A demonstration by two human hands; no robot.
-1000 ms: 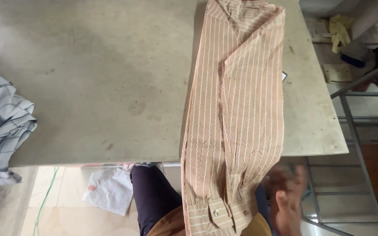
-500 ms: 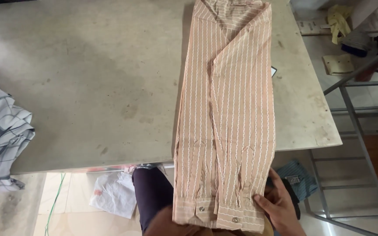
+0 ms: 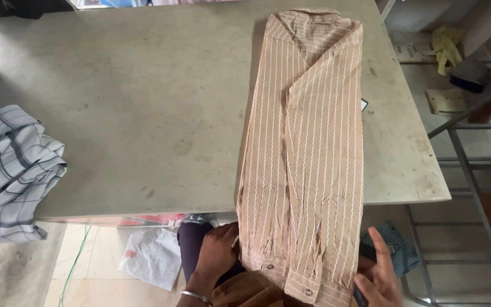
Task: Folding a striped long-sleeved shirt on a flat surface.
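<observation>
Head view. A peach striped shirt point(image 3: 305, 153), folded lengthwise into a narrow strip, lies on the grey counter point(image 3: 132, 113). Its collar end sits at the far side, well away from the fingers; its cuffed lower end hangs over the near counter edge, directly between the two hands.

Left hand point(image 3: 218, 250): it rests at the left border of the hanging end, fingers curled against the fabric edge. Whether they pinch the cloth or only touch it cannot be told. A metal bangle point(image 3: 195, 296) sits on the wrist.

Right hand point(image 3: 379, 277): it is released, fingers point(image 3: 381, 245) spread and raised, just beside the right border of the hanging end, holding nothing.

Surroundings: a grey checked shirt point(image 3: 12, 170) lies bunched on a surface well to the left of the left hand. White crumpled material point(image 3: 150, 257) lies on the floor below the counter edge, left of the left hand. A metal frame point(image 3: 464, 165) stands right of the right hand, with a teal item point(image 3: 396, 250) beneath, near that hand.

Risk assessment (judgement):
- The overhanging end is unsupported. A pull from one side only would likely skew the strip and open the lengthwise folds.
- With the right hand not gripping, the weight of the hanging part could drag the shirt toward the floor.
- The folded sleeve layer on top is loose; a quick lift may let it slide off line.
</observation>
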